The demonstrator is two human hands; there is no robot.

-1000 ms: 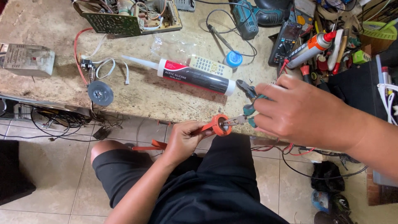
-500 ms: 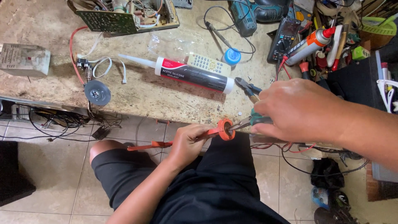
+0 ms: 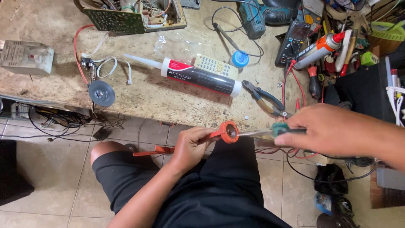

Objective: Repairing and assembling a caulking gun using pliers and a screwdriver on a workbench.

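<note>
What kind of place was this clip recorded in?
Most likely a home electronics repair bench. The stone-topped workbench holds a bare circuit board, a multimeter with red leads and pliers, amid loose wires. The floor below is tiled.

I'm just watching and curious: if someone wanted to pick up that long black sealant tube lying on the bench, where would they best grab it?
Around the middle of the sealant tube, from above. It lies flat on the workbench, its round body wide and even there, while the thin white nozzle tapers off to the left. A remote control lies close behind it, so fingers would probably fit more easily along the near side.
</note>
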